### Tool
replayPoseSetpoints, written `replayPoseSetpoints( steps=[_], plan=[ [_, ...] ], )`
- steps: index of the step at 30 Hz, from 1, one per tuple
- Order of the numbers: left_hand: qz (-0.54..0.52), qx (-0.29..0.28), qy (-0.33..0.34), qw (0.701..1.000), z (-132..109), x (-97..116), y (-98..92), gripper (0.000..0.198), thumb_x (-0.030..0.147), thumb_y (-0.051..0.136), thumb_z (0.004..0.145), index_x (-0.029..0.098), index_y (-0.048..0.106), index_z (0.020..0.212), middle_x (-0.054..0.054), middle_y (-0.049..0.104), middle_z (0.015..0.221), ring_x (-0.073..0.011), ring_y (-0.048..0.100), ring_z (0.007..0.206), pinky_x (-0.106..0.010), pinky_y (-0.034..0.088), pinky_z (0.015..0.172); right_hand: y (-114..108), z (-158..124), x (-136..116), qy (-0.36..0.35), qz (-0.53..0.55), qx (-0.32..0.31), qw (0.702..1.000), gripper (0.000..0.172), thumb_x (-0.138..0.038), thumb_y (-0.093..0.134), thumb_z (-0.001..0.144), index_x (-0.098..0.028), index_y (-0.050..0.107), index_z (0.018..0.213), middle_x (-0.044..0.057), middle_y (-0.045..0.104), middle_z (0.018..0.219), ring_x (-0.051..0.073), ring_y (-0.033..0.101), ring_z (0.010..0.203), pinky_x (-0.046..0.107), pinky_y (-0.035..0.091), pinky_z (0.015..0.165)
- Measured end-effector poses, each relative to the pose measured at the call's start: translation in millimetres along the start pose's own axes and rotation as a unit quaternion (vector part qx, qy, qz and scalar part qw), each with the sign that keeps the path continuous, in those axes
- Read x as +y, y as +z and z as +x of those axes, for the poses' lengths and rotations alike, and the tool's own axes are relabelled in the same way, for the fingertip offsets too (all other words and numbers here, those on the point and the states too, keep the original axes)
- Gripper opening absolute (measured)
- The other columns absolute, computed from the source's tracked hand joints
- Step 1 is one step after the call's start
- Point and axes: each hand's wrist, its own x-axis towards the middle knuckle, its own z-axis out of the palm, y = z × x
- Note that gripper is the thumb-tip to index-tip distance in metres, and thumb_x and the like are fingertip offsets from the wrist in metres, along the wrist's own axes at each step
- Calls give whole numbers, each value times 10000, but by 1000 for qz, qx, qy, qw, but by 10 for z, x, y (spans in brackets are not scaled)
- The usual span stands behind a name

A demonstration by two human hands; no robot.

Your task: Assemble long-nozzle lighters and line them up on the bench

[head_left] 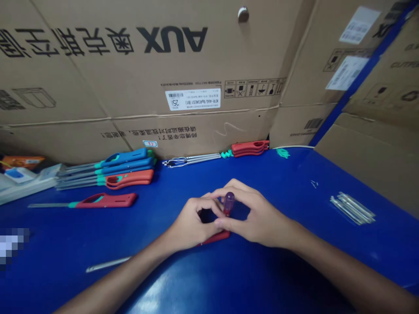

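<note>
My left hand is curled over a red-handled long lighter that lies on the blue table; its metal tube sticks out to the left under my forearm. My right hand pinches a small screwdriver with a purple handle, held upright over the red handle between both hands. The tip is hidden by my fingers.
A stack of blue and red lighters lies at the back left, one red lighter in front of it. More red ones lie against the cardboard boxes. A bundle of metal tubes rests at right.
</note>
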Motion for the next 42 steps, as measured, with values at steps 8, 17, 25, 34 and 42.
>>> replayPoseSetpoints(
  steps=[8,17,25,34,42],
  plan=[
    [37,3,-40,999,-11,-36,10,170,275,691,767,145,586,736,-16,616,787,-158,538,770,-291,436,746,41,20,85,40,68,21,997,177,-101,681,768,-213,607,883,-40,651,802,111,617,776,230,482,749],
    [200,-80,22,976,-17,78,48,406,137,657,635,215,558,1021,-9,598,979,-210,556,920,-356,437,909,-13,-28,46,78,151,-45,984,396,-61,574,818,-238,518,1168,-16,728,920,141,682,921,293,507,872],
    [258,-80,7,963,-14,49,61,170,170,627,664,201,477,737,16,541,775,-177,531,755,-325,460,779,-1,5,-19,62,119,-53,990,86,-90,617,800,-175,625,806,-10,654,793,129,610,766,250,492,744],
    [275,-93,-5,957,-7,66,81,159,159,607,677,203,481,763,16,540,779,-173,524,753,-307,461,743,50,21,61,88,106,-14,990,97,-131,735,737,-176,660,777,-21,618,756,123,585,718,249,474,683],
    [300,-135,-6,944,-10,134,75,262,157,560,719,206,530,975,-34,575,977,-226,543,895,-379,472,825,68,24,35,130,175,24,976,201,-117,764,663,-183,606,768,-16,680,762,142,654,753,262,523,701]
  ],
)
